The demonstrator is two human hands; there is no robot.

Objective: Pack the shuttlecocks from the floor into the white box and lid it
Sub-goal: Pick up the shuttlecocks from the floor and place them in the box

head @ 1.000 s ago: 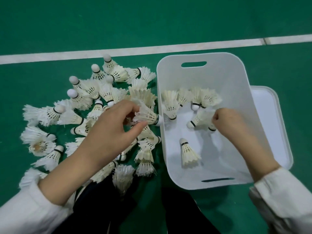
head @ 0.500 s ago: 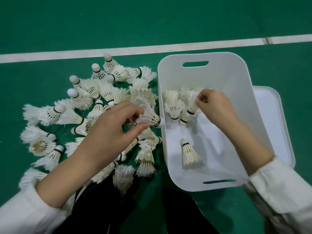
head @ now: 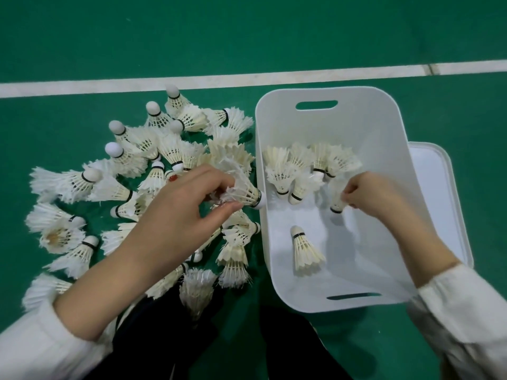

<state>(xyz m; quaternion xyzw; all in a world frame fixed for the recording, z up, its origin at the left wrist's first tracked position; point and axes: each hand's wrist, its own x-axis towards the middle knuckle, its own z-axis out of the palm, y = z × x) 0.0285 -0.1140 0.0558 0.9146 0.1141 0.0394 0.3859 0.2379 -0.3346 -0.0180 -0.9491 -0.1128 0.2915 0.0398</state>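
Right hand (head: 367, 194) has pulled back from the far row, now pinching a shuttlecock (head: 337, 200) mid-box (head: 384, 127); left hand (head: 189, 207) still grips another (head: 244, 187) at the rim; most remain on floor (head: 247, 37).

Feathered white shuttlecocks (head: 142, 187) lie heaped on the floor beside the open white box (head: 384, 138), several inside.

no readable text, labels or numbers
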